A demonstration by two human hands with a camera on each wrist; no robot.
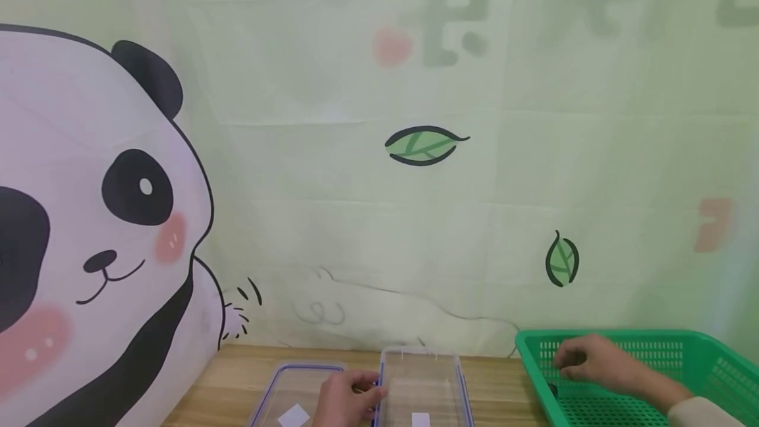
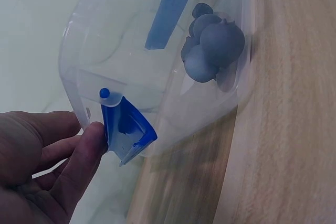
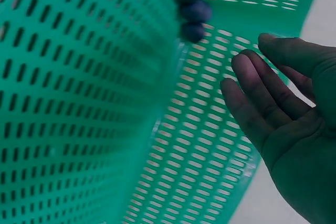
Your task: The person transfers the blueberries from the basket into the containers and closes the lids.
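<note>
My left hand (image 1: 350, 397) is at the left edge of a clear plastic food container (image 1: 421, 381). In the left wrist view its thumb and fingers pinch the container's rim beside a blue latch (image 2: 126, 127). Several blueberries (image 2: 215, 45) lie clustered on the container's floor. My right hand (image 1: 599, 364) reaches inside a green plastic basket (image 1: 599, 333), fingers loosely bent and holding nothing. In the right wrist view, a few blueberries (image 3: 193, 11) sit by the basket wall, just beyond the fingertips and apart from them. One dark berry (image 1: 553, 389) shows near the basket's left wall in the head view.
Left of the container lies another clear plastic piece with a blue edge (image 1: 314, 368), a white square (image 1: 293, 416) on it. All stand on a wood-grain table (image 1: 498, 387). A pale green cloth backdrop with a printed panda (image 1: 118, 216) rises behind.
</note>
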